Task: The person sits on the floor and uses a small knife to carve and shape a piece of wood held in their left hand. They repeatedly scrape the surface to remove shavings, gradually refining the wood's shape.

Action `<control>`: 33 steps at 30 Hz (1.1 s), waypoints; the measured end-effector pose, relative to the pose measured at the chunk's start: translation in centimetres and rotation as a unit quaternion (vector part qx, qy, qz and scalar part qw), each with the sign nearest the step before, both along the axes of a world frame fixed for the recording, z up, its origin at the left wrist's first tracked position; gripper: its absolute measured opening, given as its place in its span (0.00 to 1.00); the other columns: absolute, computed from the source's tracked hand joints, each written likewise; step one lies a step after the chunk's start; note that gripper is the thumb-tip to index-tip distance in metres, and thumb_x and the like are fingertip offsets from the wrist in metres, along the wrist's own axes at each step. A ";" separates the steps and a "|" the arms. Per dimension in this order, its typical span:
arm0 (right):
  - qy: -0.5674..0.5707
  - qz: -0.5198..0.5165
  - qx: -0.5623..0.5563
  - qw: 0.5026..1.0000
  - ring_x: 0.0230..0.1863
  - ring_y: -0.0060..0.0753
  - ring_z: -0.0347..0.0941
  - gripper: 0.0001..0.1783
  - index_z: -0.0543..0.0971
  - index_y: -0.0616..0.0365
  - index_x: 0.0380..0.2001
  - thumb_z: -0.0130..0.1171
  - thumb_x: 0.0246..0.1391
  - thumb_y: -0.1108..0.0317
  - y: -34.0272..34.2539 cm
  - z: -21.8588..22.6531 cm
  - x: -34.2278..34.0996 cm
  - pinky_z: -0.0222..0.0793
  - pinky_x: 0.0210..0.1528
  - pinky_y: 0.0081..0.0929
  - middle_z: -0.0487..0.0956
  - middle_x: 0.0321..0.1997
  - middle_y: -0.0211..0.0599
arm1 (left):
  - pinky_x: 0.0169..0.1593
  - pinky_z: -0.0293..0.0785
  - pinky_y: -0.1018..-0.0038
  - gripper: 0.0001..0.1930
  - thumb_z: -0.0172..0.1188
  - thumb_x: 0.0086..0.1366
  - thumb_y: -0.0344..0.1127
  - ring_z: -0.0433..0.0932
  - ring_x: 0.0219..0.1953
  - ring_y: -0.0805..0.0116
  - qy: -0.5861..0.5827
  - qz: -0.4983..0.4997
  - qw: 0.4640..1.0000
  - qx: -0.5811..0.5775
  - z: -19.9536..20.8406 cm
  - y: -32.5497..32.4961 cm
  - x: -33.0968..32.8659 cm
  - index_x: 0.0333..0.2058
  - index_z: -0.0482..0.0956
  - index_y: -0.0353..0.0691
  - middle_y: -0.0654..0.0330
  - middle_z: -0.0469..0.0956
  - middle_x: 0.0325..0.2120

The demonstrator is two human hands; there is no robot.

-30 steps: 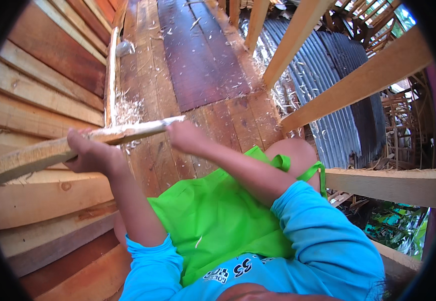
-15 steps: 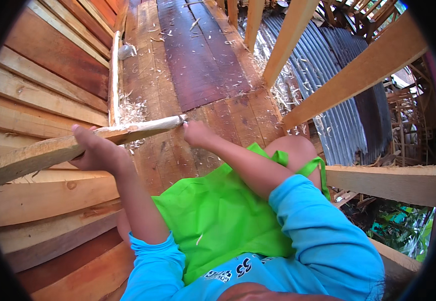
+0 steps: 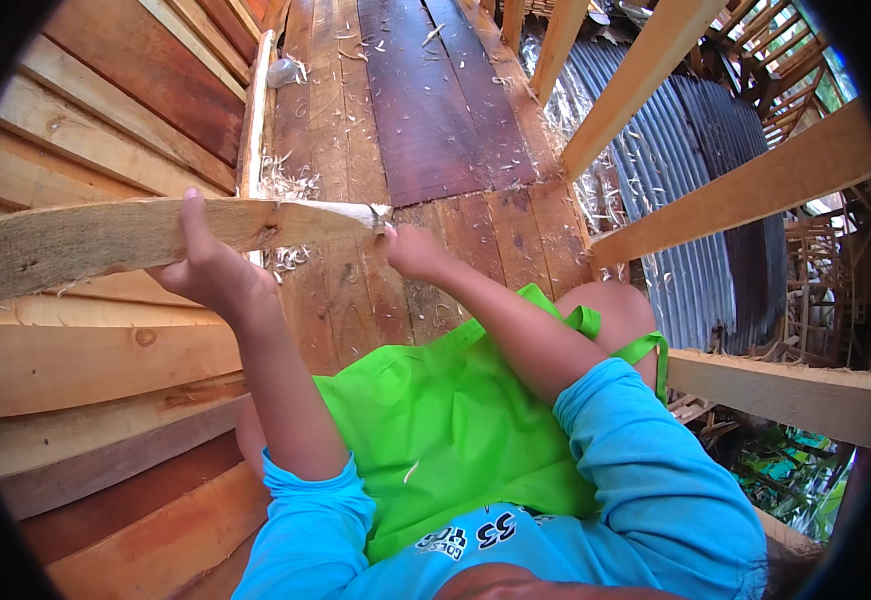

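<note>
My left hand (image 3: 217, 262) is closed around a long piece of wood (image 3: 85, 240), thumb over the upper edge and fingers underneath, mostly hidden. The wood runs from the left rim toward the middle. Its broad rough face shows, and it narrows to a pale, freshly shaved end (image 3: 340, 208). My right hand (image 3: 415, 250) is a fist just beside that tip. A small dark blade (image 3: 377, 216), seemingly a knife's, shows between fist and tip; its handle is hidden in my fingers. A bright green apron (image 3: 455, 400) covers my lap below both hands.
Pale shavings (image 3: 290, 183) lie beside a white-edged strip on the plank floor (image 3: 335, 300). A plank wall (image 3: 85, 370) stands close on the left. Wooden posts (image 3: 645, 75) and a low beam (image 3: 785, 390) edge the right side; corrugated metal sheets (image 3: 645, 130) lie beyond.
The wood has turned in my left hand, so more of its broad face shows, and its left part sits higher in view. My right fist stays by the tip. The whole view has shifted slightly.
</note>
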State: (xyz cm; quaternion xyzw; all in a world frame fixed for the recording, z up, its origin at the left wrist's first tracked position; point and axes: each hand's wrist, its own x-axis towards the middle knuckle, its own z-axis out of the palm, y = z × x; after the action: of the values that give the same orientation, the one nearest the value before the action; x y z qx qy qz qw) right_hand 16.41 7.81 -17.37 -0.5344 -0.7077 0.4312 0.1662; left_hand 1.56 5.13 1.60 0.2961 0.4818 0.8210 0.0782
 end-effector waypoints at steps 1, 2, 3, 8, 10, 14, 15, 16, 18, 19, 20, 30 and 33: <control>-0.013 -0.011 -0.007 1.000 0.35 0.62 0.74 0.25 0.74 0.70 0.33 0.34 0.66 0.58 -0.2 0.4 -0.4 0.69 0.45 0.52 0.77 0.30 0.61 | 0.46 0.73 0.69 0.20 0.66 0.55 0.29 0.73 0.43 0.68 -0.004 0.000 1.000 0.004 0.4 -0.1 0.4 0.45 0.68 0.32 0.56 0.72 0.41; -0.027 -0.023 -0.015 0.999 0.35 0.62 0.74 0.25 0.74 0.69 0.33 0.34 0.66 0.58 -0.3 0.9 -0.8 0.69 0.44 0.52 0.77 0.31 0.61 | 0.46 0.73 0.70 0.20 0.65 0.55 0.28 0.73 0.43 0.68 -0.008 0.000 1.000 0.008 0.7 -0.1 0.6 0.45 0.69 0.31 0.56 0.72 0.41; 0.007 -0.021 0.000 1.000 0.37 0.63 0.74 0.25 0.75 0.69 0.34 0.35 0.66 0.58 -0.1 1.4 -1.1 0.69 0.44 0.53 0.77 0.32 0.62 | 0.47 0.73 0.70 0.20 0.65 0.55 0.28 0.74 0.43 0.68 -0.008 0.000 1.000 0.007 0.9 0.0 0.6 0.45 0.70 0.30 0.55 0.73 0.42; -0.034 -0.017 -0.049 0.998 0.41 0.65 0.74 0.24 0.75 0.68 0.35 0.36 0.66 0.58 0.3 1.4 0.8 0.67 0.45 0.54 0.77 0.36 0.65 | 0.45 0.74 0.71 0.19 0.65 0.55 0.26 0.75 0.40 0.68 0.025 0.008 1.000 0.016 0.5 0.5 1.2 0.44 0.71 0.25 0.54 0.74 0.41; -0.016 0.021 -0.025 0.999 0.42 0.64 0.73 0.24 0.74 0.69 0.39 0.36 0.66 0.57 -0.3 4.1 -0.2 0.67 0.47 0.53 0.77 0.36 0.64 | 0.47 0.74 0.72 0.20 0.64 0.54 0.24 0.77 0.42 0.65 0.005 0.026 0.999 0.021 0.2 0.4 0.6 0.46 0.72 0.23 0.50 0.76 0.43; -0.025 0.035 -0.040 0.998 0.43 0.61 0.74 0.25 0.74 0.69 0.40 0.34 0.66 0.56 -0.4 5.0 0.3 0.67 0.48 0.52 0.77 0.37 0.62 | 0.43 0.74 0.72 0.17 0.63 0.53 0.25 0.76 0.38 0.67 -0.009 0.027 1.000 0.001 -0.7 0.1 0.0 0.41 0.72 0.25 0.54 0.75 0.39; -0.055 0.045 -0.072 0.995 0.43 0.60 0.74 0.26 0.74 0.69 0.40 0.34 0.66 0.56 -0.1 4.2 1.0 0.67 0.48 0.51 0.77 0.37 0.61 | 0.41 0.74 0.71 0.15 0.63 0.53 0.25 0.75 0.36 0.69 -0.015 0.018 1.000 -0.007 -0.6 0.1 0.1 0.40 0.72 0.27 0.56 0.74 0.37; -0.048 0.032 -0.080 0.995 0.42 0.58 0.75 0.26 0.75 0.69 0.39 0.34 0.66 0.56 0.1 4.0 0.7 0.67 0.48 0.50 0.78 0.37 0.61 | 0.40 0.74 0.71 0.14 0.62 0.53 0.25 0.75 0.35 0.69 -0.006 0.020 1.000 0.001 -0.4 0.3 0.3 0.38 0.72 0.27 0.55 0.74 0.36; -0.033 0.005 -0.098 0.995 0.41 0.56 0.76 0.26 0.75 0.68 0.38 0.33 0.66 0.56 0.3 3.6 0.1 0.68 0.48 0.49 0.78 0.36 0.59 | 0.38 0.74 0.71 0.11 0.61 0.53 0.25 0.74 0.32 0.69 0.012 0.022 1.000 0.018 0.0 0.4 0.9 0.34 0.72 0.29 0.54 0.74 0.35; -0.047 0.019 0.011 0.999 0.40 0.53 0.77 0.26 0.76 0.68 0.37 0.33 0.66 0.56 -0.8 5.6 -0.3 0.69 0.47 0.48 0.79 0.35 0.57 | 0.37 0.74 0.71 0.10 0.60 0.52 0.25 0.74 0.31 0.68 0.005 -0.007 1.000 0.011 -0.4 0.1 0.2 0.33 0.72 0.30 0.54 0.74 0.34; -0.032 0.022 -0.005 0.999 0.39 0.54 0.76 0.26 0.76 0.67 0.37 0.33 0.66 0.57 -0.4 5.3 -0.4 0.69 0.47 0.48 0.79 0.35 0.57 | 0.36 0.74 0.70 0.09 0.59 0.52 0.25 0.74 0.30 0.68 -0.003 -0.035 0.999 0.003 -1.2 -0.1 -0.7 0.32 0.71 0.31 0.54 0.73 0.33; 0.007 0.031 -0.069 0.997 0.40 0.57 0.76 0.23 0.77 0.66 0.38 0.38 0.65 0.58 0.0 4.2 1.2 0.70 0.45 0.51 0.79 0.36 0.56 | 0.31 0.76 0.68 0.12 0.55 0.47 0.25 0.72 0.24 0.65 0.010 -0.131 0.989 0.066 -1.9 -0.6 -1.6 0.33 0.65 0.37 0.59 0.65 0.25; -0.042 0.023 0.020 0.999 0.35 0.55 0.76 0.24 0.78 0.67 0.34 0.40 0.64 0.56 -1.1 4.7 0.5 0.69 0.41 0.49 0.78 0.30 0.56 | 0.29 0.76 0.69 0.11 0.53 0.46 0.24 0.70 0.23 0.67 -0.008 -0.125 0.989 0.080 -1.4 -0.3 -1.4 0.31 0.65 0.36 0.58 0.66 0.25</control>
State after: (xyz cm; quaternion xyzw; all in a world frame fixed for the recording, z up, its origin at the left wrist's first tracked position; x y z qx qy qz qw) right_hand 16.94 6.73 -12.66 -0.5326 -0.7346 0.3975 0.1372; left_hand 0.13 4.81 0.18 0.3523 0.3735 0.8430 0.1601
